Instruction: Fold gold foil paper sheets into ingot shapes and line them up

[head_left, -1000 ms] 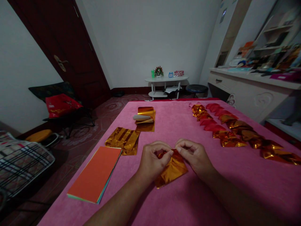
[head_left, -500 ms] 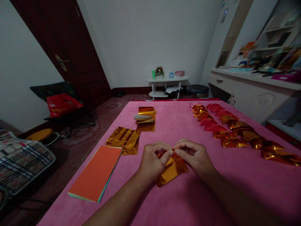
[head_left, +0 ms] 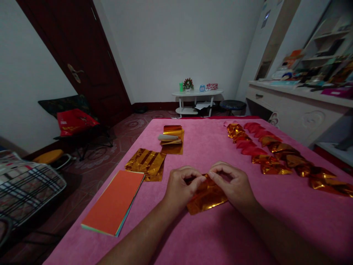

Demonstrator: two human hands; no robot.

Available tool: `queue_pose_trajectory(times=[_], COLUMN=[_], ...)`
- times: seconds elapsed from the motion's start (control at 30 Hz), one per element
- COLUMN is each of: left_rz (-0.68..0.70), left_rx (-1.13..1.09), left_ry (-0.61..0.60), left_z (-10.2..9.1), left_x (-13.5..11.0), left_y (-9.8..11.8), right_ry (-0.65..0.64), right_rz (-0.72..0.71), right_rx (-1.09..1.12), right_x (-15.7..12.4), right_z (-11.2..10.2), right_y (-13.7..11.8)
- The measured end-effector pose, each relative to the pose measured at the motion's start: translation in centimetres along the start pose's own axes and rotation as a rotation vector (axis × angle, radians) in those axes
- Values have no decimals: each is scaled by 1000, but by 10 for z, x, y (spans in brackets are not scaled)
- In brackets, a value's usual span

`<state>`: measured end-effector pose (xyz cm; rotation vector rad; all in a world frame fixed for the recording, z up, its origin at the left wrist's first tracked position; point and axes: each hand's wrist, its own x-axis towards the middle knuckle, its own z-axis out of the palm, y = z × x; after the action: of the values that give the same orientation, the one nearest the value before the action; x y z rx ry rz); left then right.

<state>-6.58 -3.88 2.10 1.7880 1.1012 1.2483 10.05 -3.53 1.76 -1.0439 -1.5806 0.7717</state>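
Gold foil sheet (head_left: 206, 198), shiny, orange-gold, surface creased and unevenly reflective. Top edge bunched, pinched between thumbs and fingers of left hand (head_left: 182, 186) and right hand (head_left: 234, 184). Lower part fans out flatter below the pinch, bottom edge fairly straight, slanting up toward the right. Right end partly hidden behind right hand. Contact with pink cloth (head_left: 212, 239) beneath unclear.

Dimly lit; soft shadow was cast on pink cloth (head_left: 204, 143); glints were thrown by foil twists (head_left: 274, 170) at its right; shelves (head_left: 331, 34) beyond were blurred.
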Motion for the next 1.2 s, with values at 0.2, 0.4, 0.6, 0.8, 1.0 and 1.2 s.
queue_pose_trajectory(times=[0.2,0.4,0.6,0.8,1.0,1.2], left_rz=[24,153,123,-136,-205,-144], left_rx=[71,157,132,36,-26,-5], left_ry=[-7,45,78,104,123,130], left_z=[-1,-5,-9,-8,-5,-2], left_x=[-1,-2,0,2,2,-1], left_y=[-4,-7,-7,-5,-11,-20], right_ry=[48,103,140,152,194,243], right_rz=[84,181,291,303,329,360], right_rx=[13,116,241,252,241,237], right_x=[0,4,6,4,2,2], right_z=[-1,-9,-12,-12,-9,-6], right_y=[4,9,18,21,18,22])
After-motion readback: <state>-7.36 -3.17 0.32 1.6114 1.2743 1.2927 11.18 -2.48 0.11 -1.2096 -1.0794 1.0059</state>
